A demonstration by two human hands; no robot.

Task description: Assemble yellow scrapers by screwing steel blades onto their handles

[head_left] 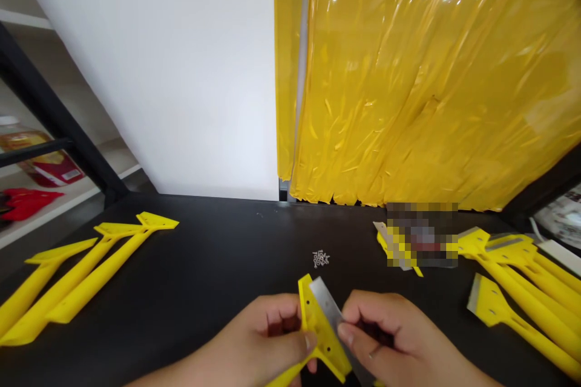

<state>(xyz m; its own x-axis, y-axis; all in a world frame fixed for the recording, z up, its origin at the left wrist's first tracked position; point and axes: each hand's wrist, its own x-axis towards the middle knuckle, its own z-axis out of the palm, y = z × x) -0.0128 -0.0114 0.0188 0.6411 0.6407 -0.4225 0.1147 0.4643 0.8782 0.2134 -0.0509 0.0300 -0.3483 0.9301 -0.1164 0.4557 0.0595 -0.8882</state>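
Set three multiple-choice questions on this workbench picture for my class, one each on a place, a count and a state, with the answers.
1. Where are the small screws?
A. On the shelf
B. In a box
C. On the black table

2. How many bladeless yellow scrapers lie together at the table's left side?
A. Two
B. Three
C. Six

3. What is the state of the steel blade?
A. Held by the right hand along the head of the yellow scraper in the left hand
B. Lying alone on the table
C. Hanging from the curtain

Answers:
1. C, since the screws sit in a small heap on the table top.
2. B, since three yellow heads show there.
3. A, since both hands bring blade and scraper together.
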